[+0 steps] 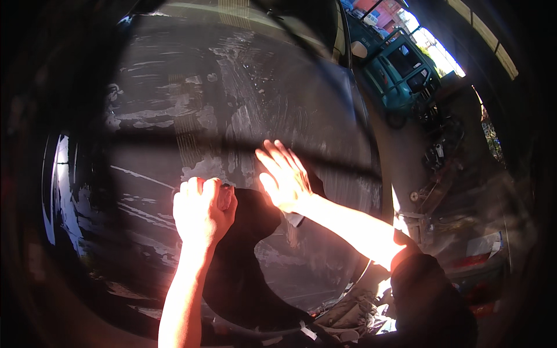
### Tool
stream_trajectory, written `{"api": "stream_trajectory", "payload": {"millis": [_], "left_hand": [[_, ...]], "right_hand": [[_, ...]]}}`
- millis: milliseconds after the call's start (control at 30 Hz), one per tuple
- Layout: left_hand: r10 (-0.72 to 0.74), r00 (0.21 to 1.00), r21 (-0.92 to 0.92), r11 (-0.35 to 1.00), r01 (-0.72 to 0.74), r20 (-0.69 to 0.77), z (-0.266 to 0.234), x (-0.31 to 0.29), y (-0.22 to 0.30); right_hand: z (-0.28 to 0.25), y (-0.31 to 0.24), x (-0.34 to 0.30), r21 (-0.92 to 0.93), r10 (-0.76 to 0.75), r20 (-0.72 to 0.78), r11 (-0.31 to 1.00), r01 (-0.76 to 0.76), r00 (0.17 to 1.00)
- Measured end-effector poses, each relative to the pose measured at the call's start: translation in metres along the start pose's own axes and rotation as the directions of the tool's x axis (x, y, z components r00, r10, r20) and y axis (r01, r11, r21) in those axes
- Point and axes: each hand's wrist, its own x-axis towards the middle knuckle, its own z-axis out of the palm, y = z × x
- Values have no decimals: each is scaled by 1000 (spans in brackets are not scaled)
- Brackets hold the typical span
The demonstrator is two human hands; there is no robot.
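Fingers (pixel 194 188) curled, grip unclear, the left hand (pixel 200 213) is flanking the right hand (pixel 287 184), flat-fingered, palm hidden, over a scuffed panel (pixel 243 110).

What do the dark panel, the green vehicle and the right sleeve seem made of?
Dark panel: probably painted or primed metal, satin, judging by its broad, smooth sheen under pale streaks.
Green vehicle: likely painted metal, mildly glossy, given highlights along its rigid body.
Dark sleeve: seemingly matte cloth, from its soft edge and lack of shine; shadow hides any weave.

A dark sleeve (pixel 432 298) ends well behind a person's ungloved right hand (pixel 285 181), bare forearm (pixel 184 296) behind the left hand (pixel 202 210).
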Motion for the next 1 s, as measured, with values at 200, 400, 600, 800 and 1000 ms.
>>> {"api": "stream_trajectory", "payload": {"millis": [200, 400, 600, 800, 1000], "left_hand": [[3, 1000, -50, 999, -2, 15, 6, -1, 15], [36, 999, 5, 999, -36, 4, -5, 1, -5], [41, 999, 7, 999, -41, 24, 3, 0, 3], [33, 999, 86, 996, -34, 18, -4, -3, -11], [44, 999, 115, 992, -44, 2, 6, -6, 0]], "right_hand": [[14, 90, 167, -85, 470, -54, 877, -473, 881], [69, -24, 149, 164, 398, -26, 906, -389, 917], [30, -7, 104, 179, 361, 2, 917, -356, 933], [-27, 154, -50, 66, 670, -202, 737, -672, 715], [-63, 246, -178, -214, 713, -250, 619, -756, 655]]}}
